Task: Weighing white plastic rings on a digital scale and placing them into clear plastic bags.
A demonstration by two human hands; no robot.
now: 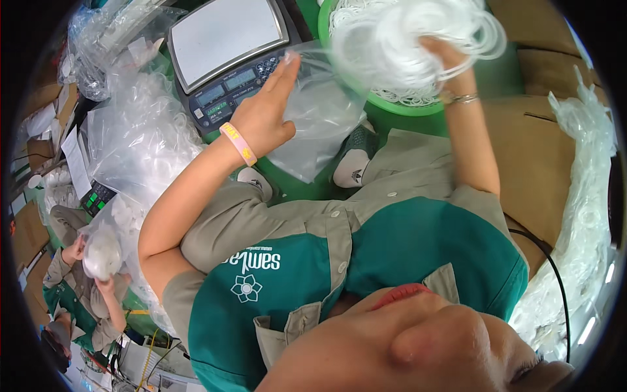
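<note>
The green basin (408,111) stands at 1 o'clock from the clear bag (317,108), whose long axis runs roughly 1-to-7. From the bundle of white rings (392,49), curled in the right hand's (454,62) fingers, the bag lies toward 8 o'clock. The left hand (264,117) is nearer it: fingers outstretched, thumb apart, any pinch impossible to tell.

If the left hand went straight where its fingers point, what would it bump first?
Probably the weighing scale, at its dark edge, but the left hand might pass above it; depth is unclear.
</note>
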